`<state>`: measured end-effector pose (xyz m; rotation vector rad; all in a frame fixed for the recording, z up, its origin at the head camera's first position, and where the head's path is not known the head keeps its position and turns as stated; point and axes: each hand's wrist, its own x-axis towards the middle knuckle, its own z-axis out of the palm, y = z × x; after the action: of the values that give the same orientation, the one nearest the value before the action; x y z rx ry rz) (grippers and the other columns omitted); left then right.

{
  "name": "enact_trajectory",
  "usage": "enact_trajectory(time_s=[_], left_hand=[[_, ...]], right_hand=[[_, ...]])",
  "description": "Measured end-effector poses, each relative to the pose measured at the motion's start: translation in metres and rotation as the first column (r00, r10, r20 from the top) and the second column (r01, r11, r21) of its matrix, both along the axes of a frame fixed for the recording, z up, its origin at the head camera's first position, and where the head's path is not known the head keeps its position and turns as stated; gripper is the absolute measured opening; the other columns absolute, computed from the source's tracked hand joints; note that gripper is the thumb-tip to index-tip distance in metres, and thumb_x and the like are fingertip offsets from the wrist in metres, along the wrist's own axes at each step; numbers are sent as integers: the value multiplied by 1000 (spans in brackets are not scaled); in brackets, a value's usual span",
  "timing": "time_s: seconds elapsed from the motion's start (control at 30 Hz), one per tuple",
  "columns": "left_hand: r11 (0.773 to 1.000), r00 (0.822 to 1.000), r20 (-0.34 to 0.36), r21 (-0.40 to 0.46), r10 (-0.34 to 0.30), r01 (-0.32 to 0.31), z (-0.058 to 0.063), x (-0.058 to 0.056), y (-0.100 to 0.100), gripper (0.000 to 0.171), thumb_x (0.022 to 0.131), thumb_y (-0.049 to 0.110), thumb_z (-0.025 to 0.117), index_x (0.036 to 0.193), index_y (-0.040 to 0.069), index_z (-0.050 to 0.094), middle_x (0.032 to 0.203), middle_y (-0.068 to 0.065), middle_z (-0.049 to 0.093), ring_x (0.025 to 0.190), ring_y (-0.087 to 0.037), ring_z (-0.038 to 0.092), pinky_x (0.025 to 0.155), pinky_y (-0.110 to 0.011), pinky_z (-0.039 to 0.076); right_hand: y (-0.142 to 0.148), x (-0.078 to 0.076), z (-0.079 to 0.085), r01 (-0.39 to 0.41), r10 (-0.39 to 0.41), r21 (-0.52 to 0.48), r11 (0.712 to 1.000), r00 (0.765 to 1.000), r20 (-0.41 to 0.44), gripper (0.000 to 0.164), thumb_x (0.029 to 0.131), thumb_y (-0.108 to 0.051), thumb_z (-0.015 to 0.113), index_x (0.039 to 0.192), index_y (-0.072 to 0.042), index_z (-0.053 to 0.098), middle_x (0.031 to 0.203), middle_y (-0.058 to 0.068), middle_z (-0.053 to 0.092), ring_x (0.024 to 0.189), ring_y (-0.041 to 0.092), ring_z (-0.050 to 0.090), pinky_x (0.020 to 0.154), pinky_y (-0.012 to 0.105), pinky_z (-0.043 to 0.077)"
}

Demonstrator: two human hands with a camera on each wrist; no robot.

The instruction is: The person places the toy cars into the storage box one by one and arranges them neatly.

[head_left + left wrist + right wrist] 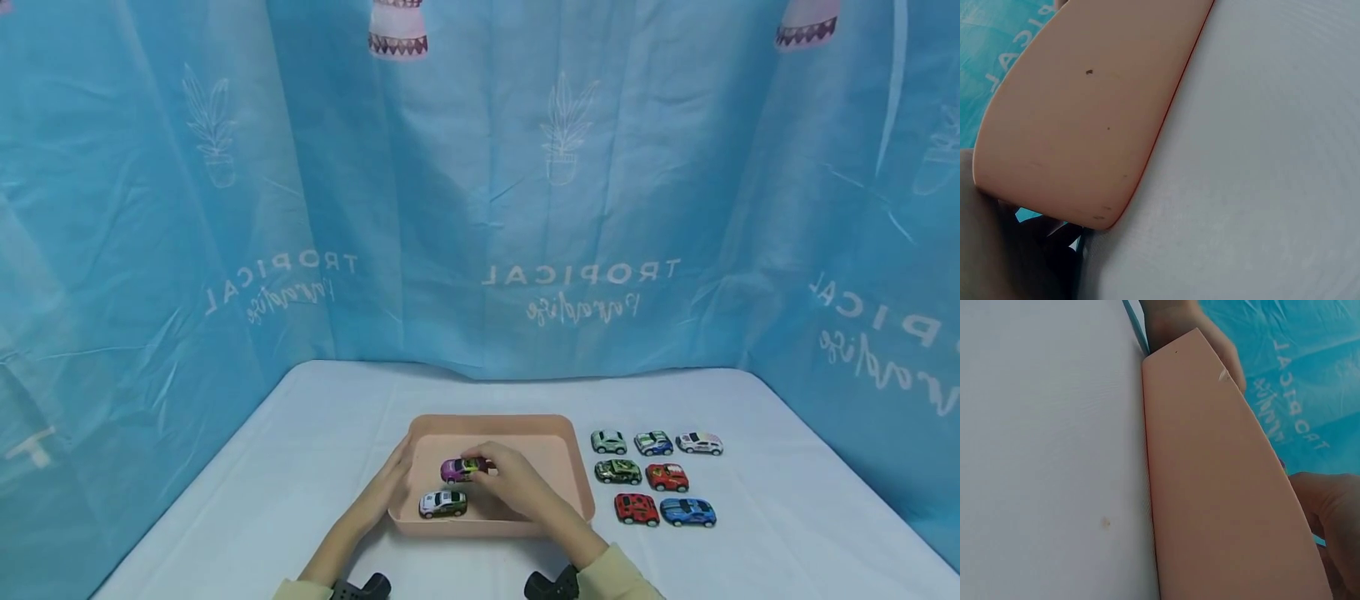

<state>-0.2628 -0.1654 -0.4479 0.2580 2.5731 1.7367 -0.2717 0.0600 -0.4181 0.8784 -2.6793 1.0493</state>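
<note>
In the head view, my left hand (386,487) lies along the left side of a shallow pinkish-beige tray (555,433), its fingers looking nearly straight against the rim. My right hand (517,479) reaches in over the tray and pinches a purple and yellow-green toy car (456,471) between thumb and fingers. Just in front of that car, a white and green toy car (442,503) stands in the tray's near left corner. The tray's front wall (1085,125) fills much of the left wrist view; the cars are hidden there. In the right wrist view that wall covers most of the right fingers.
Several toy cars stand in rows right of the tray, among them a mint-green one (608,442), a camouflage one (618,472), a red one (637,509) and a blue one (687,512). A white cloth (300,467) covers the table, and blue curtains (465,208) hang around it.
</note>
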Motion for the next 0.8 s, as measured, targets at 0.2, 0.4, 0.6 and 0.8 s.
enact_trajectory(time_s=[0.2,0.4,0.6,0.8], left_hand=[[1000,1000,-10,3,-3,3,0,0,0,57,98,37,28,147,13,10,153,-18,8,139,-42,4,107,-65,2],[1000,1000,-2,5,2,-2,0,0,1,58,98,39,29,147,13,10,153,-18,8,139,-43,5,107,-65,3],[1000,1000,-3,2,7,-7,1,1,1,58,98,38,29,147,13,11,152,-19,9,138,-43,5,107,-65,3],[1000,1000,10,-2,13,-13,1,1,2,60,97,41,29,147,14,11,153,-17,9,139,-42,5,108,-65,4]], right_hand=[[-7,0,1,0,0,20,1000,1000,10,26,85,-13,61,111,-12,63,110,3,63,101,17,60,84,29,53],[-11,2,2,2,-2,24,1000,1000,16,27,85,-13,61,112,-14,63,110,2,63,100,16,60,83,29,52],[-12,3,3,8,-9,21,1000,1000,28,26,86,-13,60,112,-14,63,110,1,63,99,16,60,83,29,52],[-13,2,1,13,-14,20,1000,999,44,26,86,-12,60,112,-13,63,111,2,63,101,17,60,85,31,52]])
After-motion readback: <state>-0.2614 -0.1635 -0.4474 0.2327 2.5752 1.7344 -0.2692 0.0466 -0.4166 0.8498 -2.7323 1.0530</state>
